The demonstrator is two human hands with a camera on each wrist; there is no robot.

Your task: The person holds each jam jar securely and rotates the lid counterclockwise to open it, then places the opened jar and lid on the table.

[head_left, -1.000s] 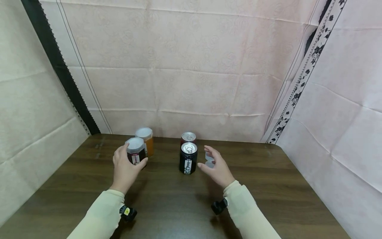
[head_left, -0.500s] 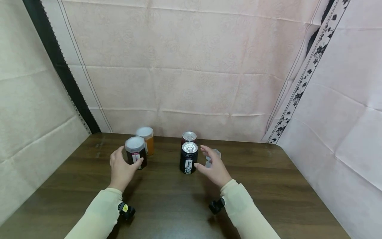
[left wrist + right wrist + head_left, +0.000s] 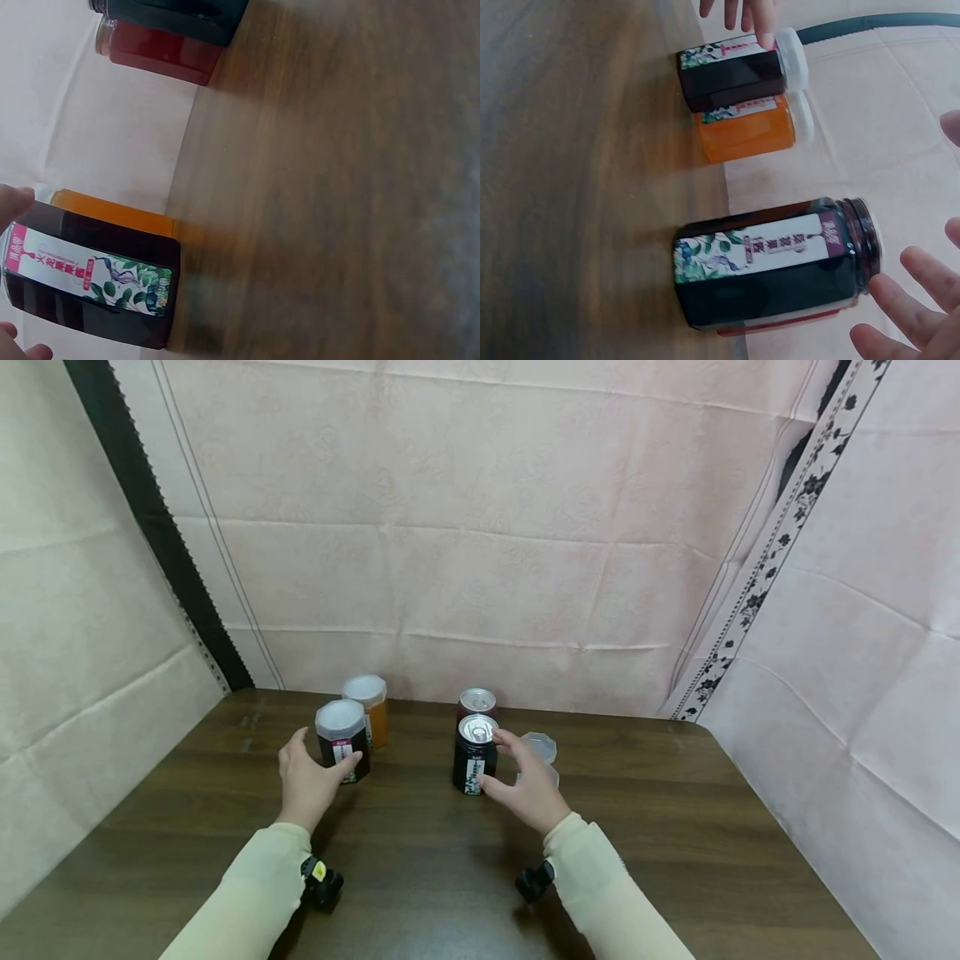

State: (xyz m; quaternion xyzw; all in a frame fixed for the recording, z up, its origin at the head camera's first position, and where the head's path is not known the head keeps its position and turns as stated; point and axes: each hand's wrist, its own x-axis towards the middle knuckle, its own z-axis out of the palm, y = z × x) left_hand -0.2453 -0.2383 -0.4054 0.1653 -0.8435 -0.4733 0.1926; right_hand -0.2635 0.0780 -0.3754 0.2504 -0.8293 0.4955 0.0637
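Observation:
My left hand [image 3: 306, 781] is spread beside a dark octagonal jar [image 3: 342, 767] with a frosted white lid and a printed label, its thumb close to the jar's front. My right hand [image 3: 528, 785] reaches with parted fingers toward a second dark jar [image 3: 465, 767], which has a silver pull-tab top and no plastic lid. In the right wrist view, fingertips [image 3: 889, 289] of this hand lie right at that jar's neck. Directly behind the second jar stands a red jar [image 3: 157, 54], also silver-topped and mostly hidden in the head view.
An orange jar [image 3: 379, 727] with a white lid stands behind the left dark jar. Two translucent octagonal lids [image 3: 542, 747] lie right of the silver-topped jars, one partly behind my right hand. Pale cloth [image 3: 480, 568] hangs along the back and sides of the wooden table [image 3: 420, 877].
My right hand has moved left to the silver-topped dark jar, uncovering more of the lids. My left hand has drawn slightly back from the lidded dark jar; the jars stay in place.

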